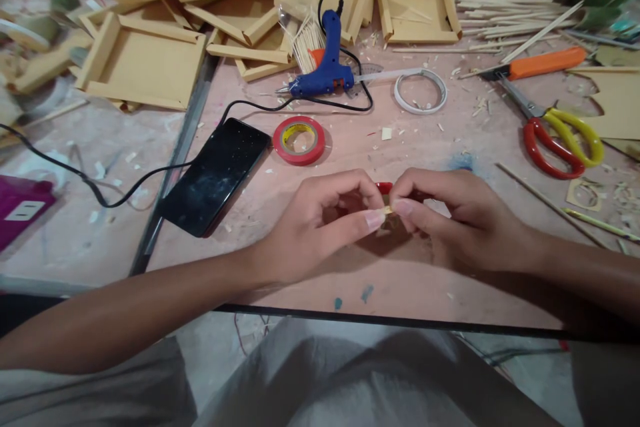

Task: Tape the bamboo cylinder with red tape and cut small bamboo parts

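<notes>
My left hand and my right hand meet over the front of the table. Thumb and forefinger of each are pinched together on a small pale wooden piece, mostly covered by the fingertips. Its exact shape is too small to make out. Just behind the fingertips shows part of a red object, its kind hidden by my hands. A roll of red tape lies beyond my left hand, beside a black phone.
A blue glue gun with a black cord lies behind, near a white tape roll. Cardboard trays are piled at the back left. Scissors, an orange-handled cutter and thin sticks lie right.
</notes>
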A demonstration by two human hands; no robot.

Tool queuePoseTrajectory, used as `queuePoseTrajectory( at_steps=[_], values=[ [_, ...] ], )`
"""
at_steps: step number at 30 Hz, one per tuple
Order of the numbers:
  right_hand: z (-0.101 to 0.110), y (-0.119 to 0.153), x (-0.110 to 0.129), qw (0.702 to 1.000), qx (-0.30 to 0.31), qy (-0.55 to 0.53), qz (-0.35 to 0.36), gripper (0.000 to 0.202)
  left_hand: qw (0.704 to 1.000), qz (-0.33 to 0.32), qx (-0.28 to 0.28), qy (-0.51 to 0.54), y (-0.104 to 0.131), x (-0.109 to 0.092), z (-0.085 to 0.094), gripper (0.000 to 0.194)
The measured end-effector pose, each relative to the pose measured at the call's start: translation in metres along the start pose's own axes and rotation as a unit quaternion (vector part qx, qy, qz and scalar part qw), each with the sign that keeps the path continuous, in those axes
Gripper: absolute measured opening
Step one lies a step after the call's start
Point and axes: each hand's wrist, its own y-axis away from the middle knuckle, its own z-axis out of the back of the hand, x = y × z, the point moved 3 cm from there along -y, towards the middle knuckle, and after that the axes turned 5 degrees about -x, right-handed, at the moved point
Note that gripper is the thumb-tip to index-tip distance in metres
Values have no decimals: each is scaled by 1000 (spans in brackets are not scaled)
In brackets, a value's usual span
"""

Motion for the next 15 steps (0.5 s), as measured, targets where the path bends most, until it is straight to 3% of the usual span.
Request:
queuePoseTrajectory(
  at_steps=[7, 15],
  values=[
    [-2, 1, 0, 999, 18, -25, -18, 25, 1000, -4, 1, 22, -1, 0, -3, 13],
    [0, 4, -6, 997, -6, -64, -50, 30, 999, 3, -18, 27, -2, 0, -2, 17]
  ],
)
